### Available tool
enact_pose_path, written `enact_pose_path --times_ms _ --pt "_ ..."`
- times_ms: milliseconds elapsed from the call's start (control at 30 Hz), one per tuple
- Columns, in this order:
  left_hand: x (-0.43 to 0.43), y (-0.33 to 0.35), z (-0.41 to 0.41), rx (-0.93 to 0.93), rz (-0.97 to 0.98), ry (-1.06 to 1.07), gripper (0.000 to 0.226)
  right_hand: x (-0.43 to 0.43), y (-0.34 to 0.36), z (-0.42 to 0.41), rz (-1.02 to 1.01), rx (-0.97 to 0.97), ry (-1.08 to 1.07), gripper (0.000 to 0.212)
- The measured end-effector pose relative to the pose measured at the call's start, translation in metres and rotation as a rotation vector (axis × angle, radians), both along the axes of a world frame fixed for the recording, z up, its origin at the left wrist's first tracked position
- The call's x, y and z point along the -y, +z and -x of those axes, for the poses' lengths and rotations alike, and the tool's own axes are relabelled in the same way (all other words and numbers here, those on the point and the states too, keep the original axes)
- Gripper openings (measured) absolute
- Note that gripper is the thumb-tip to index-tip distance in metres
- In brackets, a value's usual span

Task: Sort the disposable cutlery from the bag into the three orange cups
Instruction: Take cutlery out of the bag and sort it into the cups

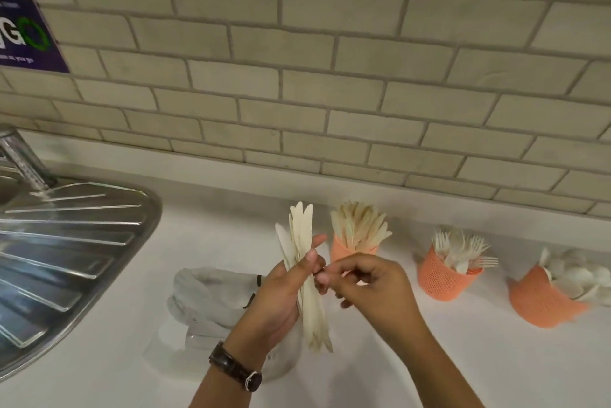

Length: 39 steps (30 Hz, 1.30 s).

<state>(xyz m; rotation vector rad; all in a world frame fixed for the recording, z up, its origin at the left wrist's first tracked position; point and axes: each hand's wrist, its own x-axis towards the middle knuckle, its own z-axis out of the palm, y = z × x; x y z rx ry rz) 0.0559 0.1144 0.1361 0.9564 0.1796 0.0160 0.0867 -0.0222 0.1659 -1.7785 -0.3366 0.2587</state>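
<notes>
A: What is seen at the far left?

B: A steel draining board (66, 235) is set into the counter (429, 358). Next to it, a crumpled pale bag (211, 295) is left lying; whether any cutlery remains inside cannot be told.

A: And the hands?

B: A bundle of knives (305, 275) is clasped upright in the left hand (281, 298), just above the bag. One piece in that bundle is pinched by the fingertips of the right hand (367, 285).

A: What could go wrong?

B: The bundle is held loosely fanned, so if one knife is drawn out, others could be dragged along and dropped onto the counter. The first cup could also be tipped, since it is already crowded.

A: The cups?

B: The left orange cup (344, 250) is filled with knives. The middle orange cup (439, 278) is filled with forks. The right orange cup (542, 302) is leaning and appears to hold spoons, though it is blurred.
</notes>
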Motion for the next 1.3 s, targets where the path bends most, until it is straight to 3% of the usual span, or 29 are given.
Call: enact_pose_path --times_ms 133,267,433,567,733,900,1033,1300 --pt "0.016 0.006 0.001 -0.002 0.078 0.039 0.013 -0.005 -0.014 0.014 0.049 0.05 -0.099 0.019" --pt "0.024 0.008 0.003 0.007 0.044 0.036 0.021 -0.005 -0.016 0.015 0.158 0.157 -0.068 0.018" --pt "0.024 0.01 0.006 -0.025 0.144 -0.024 0.02 -0.003 -0.015 0.014 0.225 0.128 -0.026 0.009" --pt "0.015 0.011 0.009 0.029 0.166 -0.217 0.035 0.003 -0.009 0.008 0.079 0.0 0.005 0.019" --pt "0.013 0.001 0.005 0.032 0.232 -0.198 0.058 0.009 -0.005 0.0 -0.092 -0.169 0.019 0.014" --pt "0.013 0.001 0.003 0.052 0.203 -0.174 0.054 0.01 -0.011 -0.001 -0.208 -0.297 -0.007 0.014" --pt "0.013 0.005 0.004 0.05 0.148 -0.114 0.039 0.01 -0.012 0.001 -0.232 -0.258 0.018 0.016" --pt "0.017 -0.001 0.005 -0.001 -0.039 0.011 0.042 0.008 -0.01 0.003 -0.232 -0.243 0.029 0.022"
